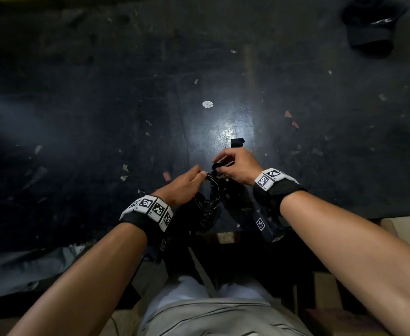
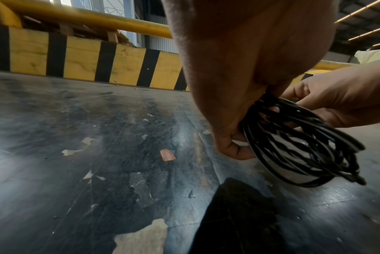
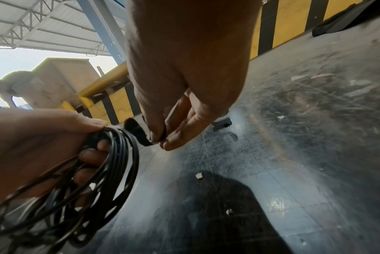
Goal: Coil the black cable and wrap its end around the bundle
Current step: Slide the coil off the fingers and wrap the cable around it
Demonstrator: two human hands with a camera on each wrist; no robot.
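Observation:
The black cable (image 1: 210, 197) hangs as a loose coil of several loops above the near edge of the dark table. My left hand (image 1: 187, 181) grips the top of the coil (image 2: 297, 146), thumb over the loops and fingers curled under them (image 3: 93, 165). My right hand (image 1: 235, 166) is just to the right and pinches a short black strap-like end (image 3: 136, 132) that comes off the top of the bundle. The coil's lower loops dangle free below both hands.
The black tabletop (image 1: 102, 117) is scratched and dotted with torn paper scraps and an orange label (image 2: 167, 155). A small black block (image 1: 237, 142) lies just beyond my right hand. A black cap (image 1: 371, 25) sits far right. A yellow-and-black barrier (image 2: 76, 56) runs along the far edge.

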